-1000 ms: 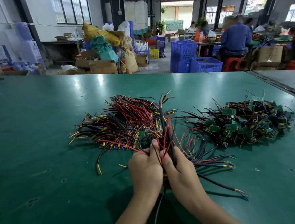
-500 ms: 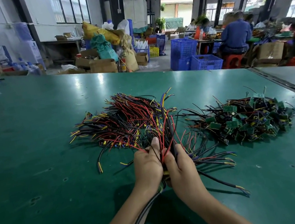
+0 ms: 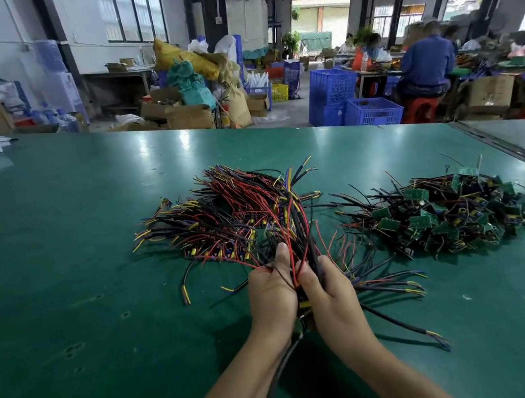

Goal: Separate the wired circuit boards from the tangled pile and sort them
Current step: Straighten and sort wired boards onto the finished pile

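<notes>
Hardly moved, my left hand [image 3: 272,296] and right hand [image 3: 331,295] stay together at lower centre, clamped on a wired bundle [image 3: 297,227]; sorted fan [image 3: 223,219] lies centre; tangled pile [image 3: 447,213], right, seems largely unsorted

Factory floor, blue crates [image 3: 373,111], cardboard boxes [image 3: 189,117]

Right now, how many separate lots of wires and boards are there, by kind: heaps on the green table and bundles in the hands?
Wire heap: 1
Circuit-board heap: 1
Held bundle, gripped by left hand and right hand: 1
Total: 3
</notes>
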Motion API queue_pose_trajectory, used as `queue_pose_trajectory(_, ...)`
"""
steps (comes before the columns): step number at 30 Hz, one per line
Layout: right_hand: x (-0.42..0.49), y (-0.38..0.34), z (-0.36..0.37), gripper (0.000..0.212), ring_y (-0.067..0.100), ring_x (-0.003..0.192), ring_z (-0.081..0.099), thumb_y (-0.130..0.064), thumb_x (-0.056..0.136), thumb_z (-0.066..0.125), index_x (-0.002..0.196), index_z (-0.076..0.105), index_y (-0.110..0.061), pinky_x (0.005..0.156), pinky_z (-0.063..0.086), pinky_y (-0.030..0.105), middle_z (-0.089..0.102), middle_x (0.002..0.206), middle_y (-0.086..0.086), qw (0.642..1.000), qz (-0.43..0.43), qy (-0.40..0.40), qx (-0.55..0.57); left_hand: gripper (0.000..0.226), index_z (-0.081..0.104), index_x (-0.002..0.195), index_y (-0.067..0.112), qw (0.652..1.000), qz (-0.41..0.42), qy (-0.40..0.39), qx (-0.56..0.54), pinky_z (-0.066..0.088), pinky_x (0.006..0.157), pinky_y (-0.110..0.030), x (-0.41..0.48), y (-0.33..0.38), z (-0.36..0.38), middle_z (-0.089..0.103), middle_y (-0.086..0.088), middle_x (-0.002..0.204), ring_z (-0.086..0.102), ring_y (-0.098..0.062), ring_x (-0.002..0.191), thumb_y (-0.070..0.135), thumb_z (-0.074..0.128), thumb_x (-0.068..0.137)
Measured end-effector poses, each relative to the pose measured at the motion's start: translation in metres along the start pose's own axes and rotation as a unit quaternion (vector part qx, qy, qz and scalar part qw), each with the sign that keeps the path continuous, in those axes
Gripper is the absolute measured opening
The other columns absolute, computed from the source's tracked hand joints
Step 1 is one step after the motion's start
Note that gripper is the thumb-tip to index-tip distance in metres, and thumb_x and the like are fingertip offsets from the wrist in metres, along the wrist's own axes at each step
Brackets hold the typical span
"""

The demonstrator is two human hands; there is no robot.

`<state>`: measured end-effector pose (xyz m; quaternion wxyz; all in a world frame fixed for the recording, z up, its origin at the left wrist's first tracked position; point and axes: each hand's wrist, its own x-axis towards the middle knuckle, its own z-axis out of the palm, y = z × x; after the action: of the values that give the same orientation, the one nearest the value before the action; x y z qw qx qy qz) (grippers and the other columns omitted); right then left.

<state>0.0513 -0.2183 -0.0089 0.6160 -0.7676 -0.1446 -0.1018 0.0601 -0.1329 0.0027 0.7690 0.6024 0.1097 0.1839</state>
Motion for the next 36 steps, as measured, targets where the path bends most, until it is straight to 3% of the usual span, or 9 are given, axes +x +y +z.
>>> queue_pose_trajectory(5,0.0,0.005,-0.019,0.034,0.011,0.046,0.04,-0.057,0.081,0.06,0.092,0.056,-0.025,0.047,0.037,0.027,0.043,0.057,-0.006,0.99,0.061,-0.067,0.112,0.069,0.056,0.073,0.01,0.999,-0.028,0.016,-0.006,0.049,0.076,-0.037,0.001,-0.006,-0.004,0.058,-0.015,0.075,0.057,-0.021,0.072,0.078,0.043,0.069)
queue_pose_trajectory(9,0.01,0.007,-0.029,0.026,0.018,0.041,0.043,-0.043,0.083,0.061,0.067,0.054,-0.023,0.041,0.042,0.032,0.043,0.054,-0.007,0.991,0.053,-0.061,0.106,0.05,0.055,0.074,0.009,0.999,0.021,-0.028,-0.022,0.035,0.066,-0.032,-0.001,-0.005,-0.002,0.044,-0.006,0.076,0.038,-0.017,0.071,0.06,0.054,0.074)
queue_pose_trajectory(12,0.012,0.008,-0.032,0.031,0.014,0.043,0.042,-0.037,0.086,0.062,0.063,0.051,-0.019,0.037,0.045,0.03,0.041,0.054,-0.006,0.99,0.042,-0.064,0.116,0.043,0.06,0.065,0.015,0.996,0.027,-0.086,0.015,0.036,0.061,-0.025,0.002,-0.004,-0.007,0.048,-0.003,0.064,0.043,-0.013,0.064,0.058,0.061,0.069)
queue_pose_trajectory(16,0.008,0.006,-0.036,0.049,0.018,0.042,0.042,-0.05,0.082,0.061,0.077,0.054,-0.002,0.038,0.037,0.025,0.045,0.053,0.003,0.976,0.098,-0.108,0.159,0.039,0.063,0.071,0.007,0.993,0.05,-0.103,0.038,0.042,0.066,-0.023,0.001,-0.004,-0.007,0.059,0.002,0.065,0.05,-0.009,0.064,0.045,0.062,0.076)
queue_pose_trajectory(19,0.002,0.002,-0.035,0.051,0.017,0.033,0.039,-0.058,0.085,0.052,0.061,0.052,-0.012,0.036,0.03,0.019,0.049,0.045,0.007,0.97,0.111,-0.194,0.099,0.036,0.049,0.058,0.015,0.993,0.09,-0.075,0.033,0.033,0.054,-0.019,-0.004,-0.003,-0.006,0.043,0.008,0.054,0.037,-0.006,0.055,0.028,0.062,0.089)
queue_pose_trajectory(21,-0.001,-0.001,-0.036,0.051,0.014,0.03,0.034,-0.059,0.085,0.048,0.061,0.049,-0.014,0.035,0.026,0.017,0.046,0.043,0.005,0.968,0.108,-0.217,0.073,0.037,0.048,0.058,0.016,0.994,0.066,-0.077,0.027,0.032,0.053,-0.02,-0.004,0.0,-0.009,0.039,0.006,0.055,0.035,-0.008,0.056,0.023,0.061,0.092)
queue_pose_trajectory(26,-0.001,-0.009,-0.044,0.056,0.013,0.036,0.027,-0.057,0.082,0.054,0.054,0.033,-0.013,0.043,0.019,0.02,0.026,0.048,0.002,0.964,0.14,-0.212,0.084,0.038,0.048,0.055,0.024,0.985,-0.058,-0.148,0.07,0.034,0.053,-0.024,-0.01,0.009,-0.016,0.043,0.01,0.047,0.042,-0.007,0.045,0.053,0.063,0.075)
queue_pose_trajectory(29,-0.004,-0.009,-0.042,0.068,0.016,0.043,0.022,-0.063,0.082,0.049,0.059,0.026,-0.003,0.047,0.017,0.026,0.019,0.056,0.012,0.965,0.145,-0.189,0.109,0.024,0.063,0.071,0.02,0.988,-0.088,-0.119,0.031,0.043,0.066,-0.025,-0.012,0.009,-0.012,0.062,0.014,0.064,0.058,0.0,0.062,0.043,0.067,0.079)
queue_pose_trajectory(36,-0.004,-0.01,-0.039,0.07,0.013,0.043,0.027,-0.062,0.086,0.051,0.062,0.037,0.002,0.043,0.027,0.017,0.028,0.051,0.002,0.972,0.1,-0.189,0.098,0.046,0.07,0.051,0.022,0.973,-0.143,-0.139,-0.118,0.049,0.046,-0.021,-0.019,0.013,-0.004,0.064,0.002,0.056,0.062,-0.011,0.049,0.026,0.051,0.093)
